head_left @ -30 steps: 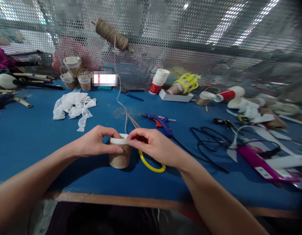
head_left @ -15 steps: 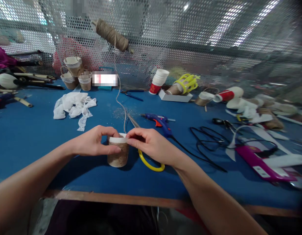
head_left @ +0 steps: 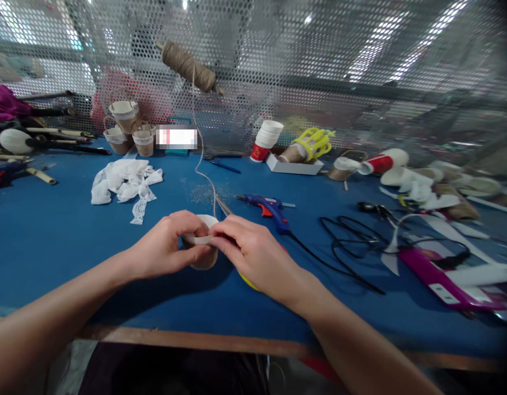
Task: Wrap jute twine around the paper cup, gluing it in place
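Observation:
A paper cup [head_left: 204,261] wrapped in brown twine, with a white rim, is held between both hands near the table's front. My left hand [head_left: 171,244] grips its left side, fingers inside the rim and thumb on the outer wall. At the right of the rim, my right hand [head_left: 253,249] pinches the edge with thumb and fingers; whether it also holds twine is hidden. A strand of twine [head_left: 201,137] runs from a spool [head_left: 187,65] on the mesh down behind the cup. Scissors [head_left: 223,205] with yellow handles lie mostly under my right hand.
A blue glue gun [head_left: 273,213] lies right of the hands, its black cord trailing toward a magenta power strip [head_left: 440,274]. White lace [head_left: 125,178] lies left. Small twine baskets [head_left: 124,111], stacked paper cups [head_left: 266,140] and a white box [head_left: 294,165] stand along the mesh.
The cup has tilted toward me, showing more of its opening. My right hand has moved further over the scissors, hiding most of the yellow handle. Both hands keep their hold.

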{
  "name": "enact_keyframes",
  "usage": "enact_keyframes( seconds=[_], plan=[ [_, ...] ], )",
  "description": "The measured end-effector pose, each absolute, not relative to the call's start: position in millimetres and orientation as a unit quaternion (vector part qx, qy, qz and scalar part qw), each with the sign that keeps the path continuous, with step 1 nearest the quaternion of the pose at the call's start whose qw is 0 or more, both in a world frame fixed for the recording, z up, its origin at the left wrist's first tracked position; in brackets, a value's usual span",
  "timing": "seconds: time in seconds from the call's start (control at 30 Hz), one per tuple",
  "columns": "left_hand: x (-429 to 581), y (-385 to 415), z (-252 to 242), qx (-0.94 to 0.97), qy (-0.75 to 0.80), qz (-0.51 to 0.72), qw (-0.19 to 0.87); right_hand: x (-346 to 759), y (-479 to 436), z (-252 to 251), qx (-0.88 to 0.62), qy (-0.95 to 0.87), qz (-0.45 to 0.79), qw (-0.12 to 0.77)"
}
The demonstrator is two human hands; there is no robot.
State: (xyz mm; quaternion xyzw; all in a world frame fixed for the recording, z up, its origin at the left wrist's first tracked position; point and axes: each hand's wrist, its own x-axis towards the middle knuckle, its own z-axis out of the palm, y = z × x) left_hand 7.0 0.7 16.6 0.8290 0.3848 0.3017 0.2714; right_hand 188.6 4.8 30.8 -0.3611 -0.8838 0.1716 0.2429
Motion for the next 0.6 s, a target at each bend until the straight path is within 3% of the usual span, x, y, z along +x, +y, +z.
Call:
enact_keyframes(
  seconds=[0.23,0.43,0.5,0.6],
  plan=[
    [5,3,15,0.825,0.384,0.316,0.267,187,8,24,-0.34,-0.893,0.137,0.26],
    [-2,14,7,0.716,0.443,0.348,0.412,209,40,26,-0.459,-0.811,0.103,0.348],
    [-4,17,5,0.668,0.455,0.369,0.459,223,56,27,-0.582,-0.76,0.026,0.288],
    [-4,19,3,0.623,0.456,0.389,0.502,243,78,25,-0.714,-0.692,-0.032,0.097]
  ],
)
